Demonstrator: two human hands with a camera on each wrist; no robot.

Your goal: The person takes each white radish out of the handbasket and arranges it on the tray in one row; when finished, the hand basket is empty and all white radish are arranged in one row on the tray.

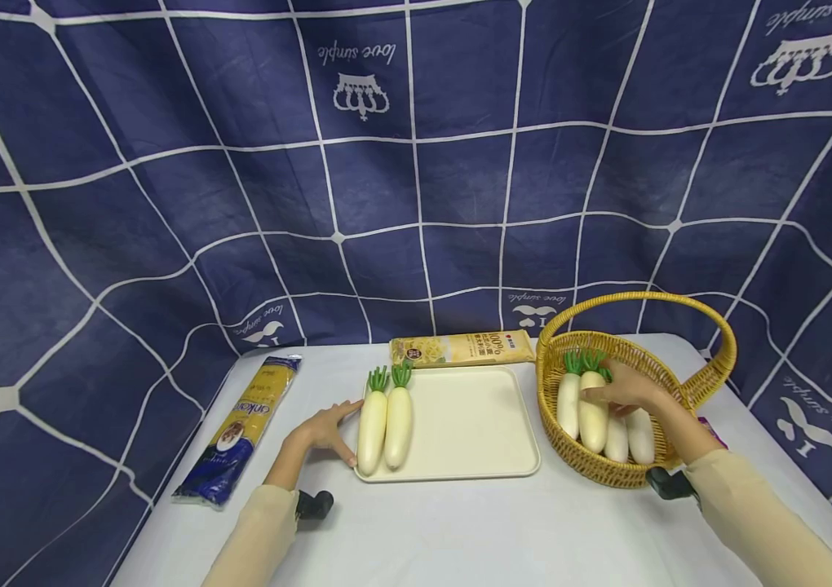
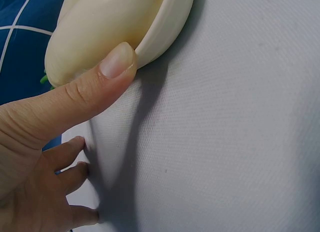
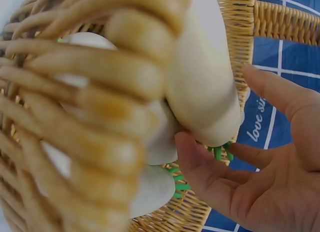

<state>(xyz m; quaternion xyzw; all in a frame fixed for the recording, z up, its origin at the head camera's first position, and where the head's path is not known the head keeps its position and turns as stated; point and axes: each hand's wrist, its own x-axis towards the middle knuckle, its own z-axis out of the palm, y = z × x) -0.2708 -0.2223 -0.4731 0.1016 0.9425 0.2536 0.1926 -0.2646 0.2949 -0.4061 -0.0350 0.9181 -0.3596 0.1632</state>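
My left hand (image 1: 324, 428) lies at the left edge of a cream tray (image 1: 467, 420), fingers spread on the cloth. In the left wrist view its thumb (image 2: 107, 71) is right at the tray's rim, beside a white radish. Two white radishes with green tops, a left one (image 1: 372, 432) and a right one (image 1: 398, 428), lie side by side on the tray. My right hand (image 1: 625, 387) reaches into a wicker basket (image 1: 607, 473) holding several white radishes. Its loosely spread fingers are around the leafy end of one radish (image 3: 205, 76), the thumb apart from it.
A blue and yellow pasta packet (image 1: 240, 432) lies left of the tray. Behind the tray sits a yellow noodle packet (image 1: 460, 349). The basket's tall handle (image 1: 636, 297) arches over its far side. Blue checked cloth (image 1: 460, 179) hangs around the white table (image 1: 445, 530).
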